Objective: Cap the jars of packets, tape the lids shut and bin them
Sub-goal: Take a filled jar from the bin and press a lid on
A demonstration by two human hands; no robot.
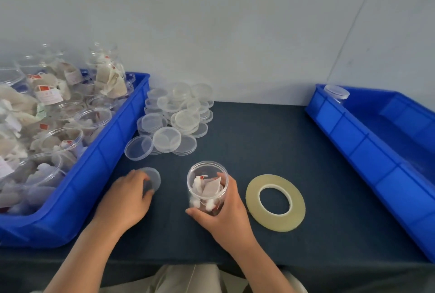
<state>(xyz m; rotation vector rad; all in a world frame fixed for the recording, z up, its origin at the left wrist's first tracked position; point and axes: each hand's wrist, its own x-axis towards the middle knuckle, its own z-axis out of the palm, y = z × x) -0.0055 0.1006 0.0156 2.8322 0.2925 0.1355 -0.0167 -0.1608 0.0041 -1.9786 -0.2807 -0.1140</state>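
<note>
Two bare hands are near the front edge of the dark blue worktop. The right hand holds a small clear plastic jar with white packets inside. Its fingers are curled round the jar. The jar's mouth faces up and has no lid on it.

The left hand rests on a flat round clear plastic lid that lies just left of the jar. Its fingers are curled over the lid's near side, pinching it.

A flat yellowish roll of tape lies just right of the jar. A pile of clear round lids sits by the back edge.

At the left edge, a big blue plastic bin is full of open jars of packets. At the right edge, a second blue plastic bin holds one capped jar in its far corner.
</note>
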